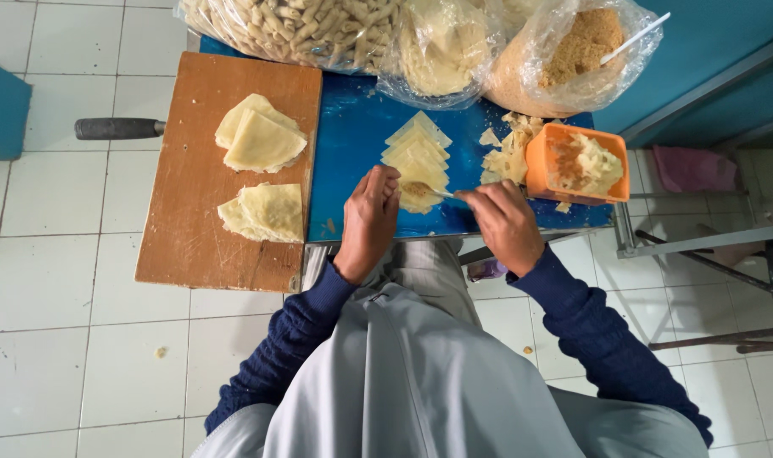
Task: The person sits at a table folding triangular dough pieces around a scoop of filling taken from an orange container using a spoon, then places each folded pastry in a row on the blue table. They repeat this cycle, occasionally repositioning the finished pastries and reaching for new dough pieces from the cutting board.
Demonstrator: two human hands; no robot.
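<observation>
Lying folded on the wooden board (191,229), two wrapper piles (263,212) appear finished. Left hand (369,216) presses flat, fingers extended, on the triangular wrapper stack (418,157); right hand (505,222) grips a spoon (437,193), closed, depositing filling. Orange tub (543,165) holds filling; several wrappers remain.

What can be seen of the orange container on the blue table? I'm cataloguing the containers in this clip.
The orange container is a small, roughly square open-topped tub that looks like plastic. It sits upright near the right edge of the blue table, holding pale dough scraps and brownish crumbs. Loose dough scraps lie against its left side, and a clear bag of brown crumbs sits just behind it. Neither hand touches it; the right hand is nearest.
</observation>
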